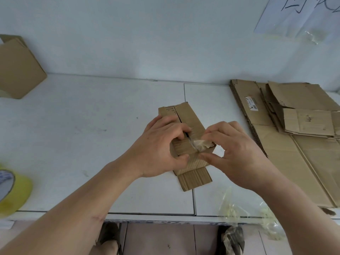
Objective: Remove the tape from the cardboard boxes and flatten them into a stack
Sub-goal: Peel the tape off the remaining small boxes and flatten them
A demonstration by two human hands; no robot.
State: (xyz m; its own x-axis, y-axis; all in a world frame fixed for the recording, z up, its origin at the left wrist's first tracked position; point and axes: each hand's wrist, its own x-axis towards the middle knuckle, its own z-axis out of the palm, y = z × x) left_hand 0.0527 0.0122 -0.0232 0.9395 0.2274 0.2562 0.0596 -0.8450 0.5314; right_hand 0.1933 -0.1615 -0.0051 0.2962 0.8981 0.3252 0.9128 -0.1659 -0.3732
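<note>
Tape-stripping step. Small cardboard box [185, 137] mid-desk [92, 144]; left hand [161, 144] clamps it. Right hand [233, 150] grip pinched on crumpled clear tape [199, 144], apparently half-lifted off the seam. Next: peel off, flatten, add to the right-hand flattened stack [294, 126].

Box [185, 126] between tape roll [12, 190] and flattened stack [294, 126]

Open table on the left, cardboard crowding the right

The white table [92, 129] lies bare between the small box [185, 126] at centre and the upright box [18, 69] at the far left, with a tape roll [12, 192] at the near left edge. To the right, the flattened stack [294, 126] fills the surface, and loose clear tape scraps [233, 203] lie by the near edge.
</note>
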